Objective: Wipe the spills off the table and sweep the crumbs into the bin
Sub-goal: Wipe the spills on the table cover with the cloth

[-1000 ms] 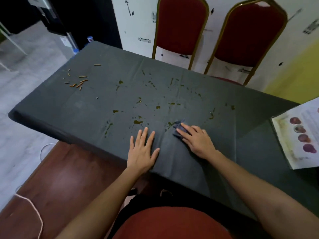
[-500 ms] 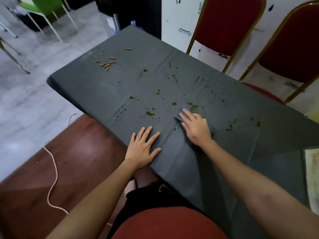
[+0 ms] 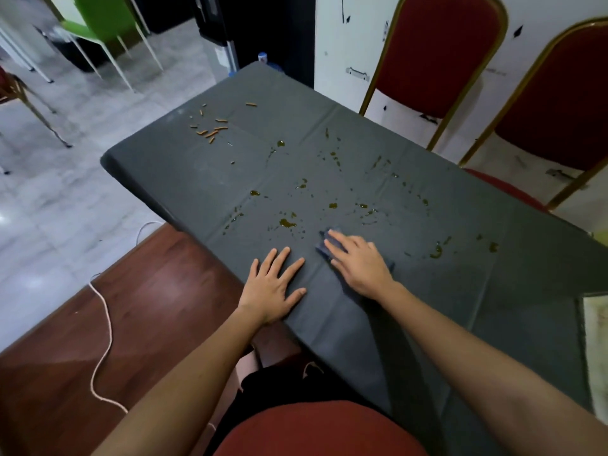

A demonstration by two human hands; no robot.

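Cloth (image 3: 324, 245) pinned flat under right hand (image 3: 358, 263) for wiping spills (image 3: 287, 222) just ahead. Left hand (image 3: 274, 284) spread, empty, pressed down so tablecloth (image 3: 184, 179) is kept taut.

Function or banquet room is indicated. Long table (image 3: 184, 179) is draped in dark cloth. Two red padded chairs (image 3: 441, 54) with gold frames are set against a white wall at 1 o'clock. Green plastic chair (image 3: 98, 24) is seen on grey marble-look floor (image 3: 49, 199) at 10 o'clock.
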